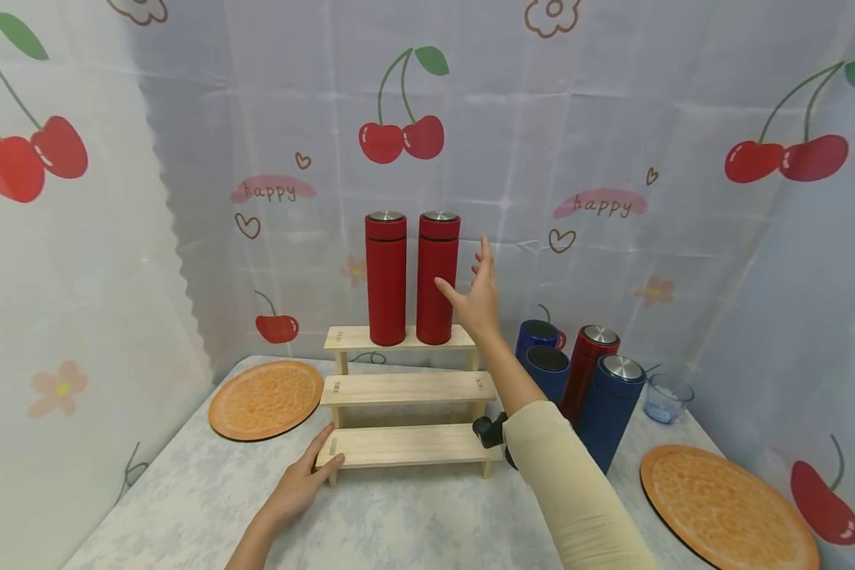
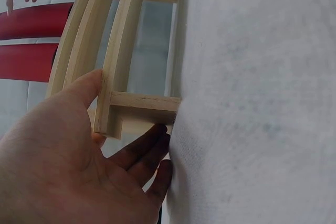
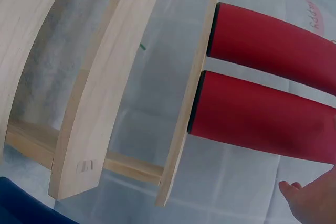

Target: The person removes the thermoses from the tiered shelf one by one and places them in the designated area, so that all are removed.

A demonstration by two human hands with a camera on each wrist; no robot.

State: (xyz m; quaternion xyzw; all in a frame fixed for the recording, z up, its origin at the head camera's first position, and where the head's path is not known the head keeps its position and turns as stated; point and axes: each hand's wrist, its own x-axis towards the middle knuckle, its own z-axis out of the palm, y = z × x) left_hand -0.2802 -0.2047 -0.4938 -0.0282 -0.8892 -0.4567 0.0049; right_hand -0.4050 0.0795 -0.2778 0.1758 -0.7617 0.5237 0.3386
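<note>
Two red thermos bottles with steel lids, a left one (image 1: 386, 281) and a right one (image 1: 436, 277), stand upright on the top step of a three-tier wooden shelf rack (image 1: 408, 388). Just right of the right bottle is my right hand (image 1: 476, 297), its thumb and fingers spread with nothing held. In the right wrist view a small gap shows between that hand (image 3: 315, 198) and the nearer bottle (image 3: 262, 116). My left hand (image 1: 301, 479) grips the left end of the bottom step. The left wrist view shows its thumb (image 2: 86, 88) on the board, fingers bent around the end.
Right of the rack stand another red thermos (image 1: 590, 364), a blue thermos (image 1: 616, 404) and dark-lidded blue containers (image 1: 547, 368), partly behind my right arm. A glass bowl (image 1: 667, 396) sits behind them. Round orange-patterned mats lie left (image 1: 267, 400) and right (image 1: 730, 507). A printed curtain (image 1: 484, 127) hangs behind.
</note>
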